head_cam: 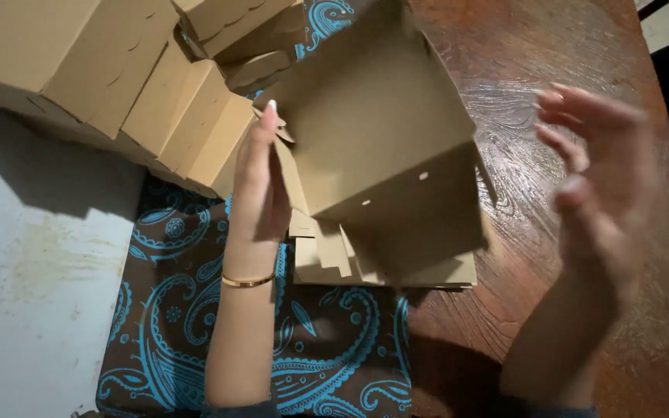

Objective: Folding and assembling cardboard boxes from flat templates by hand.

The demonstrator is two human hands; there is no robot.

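Both hands are working on a brown cardboard box [385, 155] that is only partly folded. Her left hand [261, 182] is standing flat and open, fingers straight, pressing along the box's left edge, a thin gold bangle [248, 282] sitting at the wrist. Her right hand [598, 178] is hovering open and blurred to the right of the box, well apart from it and gripping nothing.

Judging by the shape, the box is sitting about midway: its walls are standing and the inside is showing, yet flaps are hanging loose along its lower edge. It is resting over a small stack of flat blanks [334, 259] that are waiting unfolded.

Finished-looking boxes [118, 70] of the same plain brown are piling up at the upper left, with no label showing. Everything is lying on a brown cloth with blue paisley [311, 348], beside a dark wooden tabletop [551, 85].
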